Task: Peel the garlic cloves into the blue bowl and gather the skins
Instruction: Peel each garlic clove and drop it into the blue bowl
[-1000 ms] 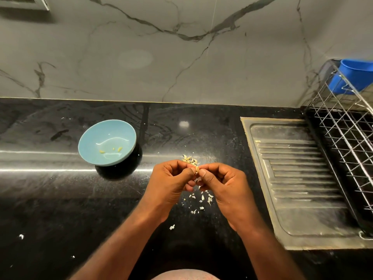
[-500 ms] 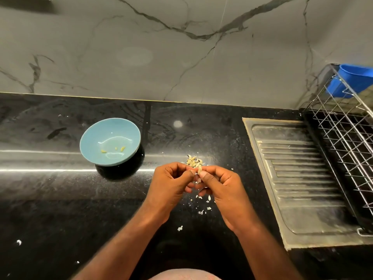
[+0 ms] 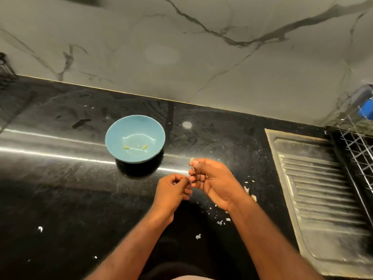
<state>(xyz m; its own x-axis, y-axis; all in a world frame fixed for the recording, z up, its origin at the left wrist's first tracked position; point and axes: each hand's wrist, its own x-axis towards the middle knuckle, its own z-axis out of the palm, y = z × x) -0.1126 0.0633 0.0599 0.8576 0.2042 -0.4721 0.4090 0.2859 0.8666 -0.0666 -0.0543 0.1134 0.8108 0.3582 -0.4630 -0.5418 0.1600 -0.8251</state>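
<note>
A light blue bowl (image 3: 134, 138) stands on the black counter with three peeled garlic cloves (image 3: 126, 147) on its bottom. To its right, my right hand (image 3: 214, 179) pinches a pale garlic clove (image 3: 191, 163) between thumb and fingertips, just above the counter. My left hand (image 3: 173, 188) is beside and below it with curled fingers; whether it holds a bit of skin I cannot tell. White garlic skins (image 3: 221, 222) lie scattered on the counter under and right of my right wrist. The pile of unpeeled cloves is hidden behind my right hand.
A steel sink drainboard (image 3: 323, 188) fills the right side. A wire dish rack (image 3: 361, 146) with a blue container (image 3: 366, 111) stands at the far right. A marble wall runs along the back of the black counter (image 3: 60, 188). Stray skin bits (image 3: 40, 228) lie at the left front.
My hands have come apart: the right hand keeps the clove and has lifted slightly, the left has dropped back. The camera view has swung left, shifting everything rightward in the frame.
</note>
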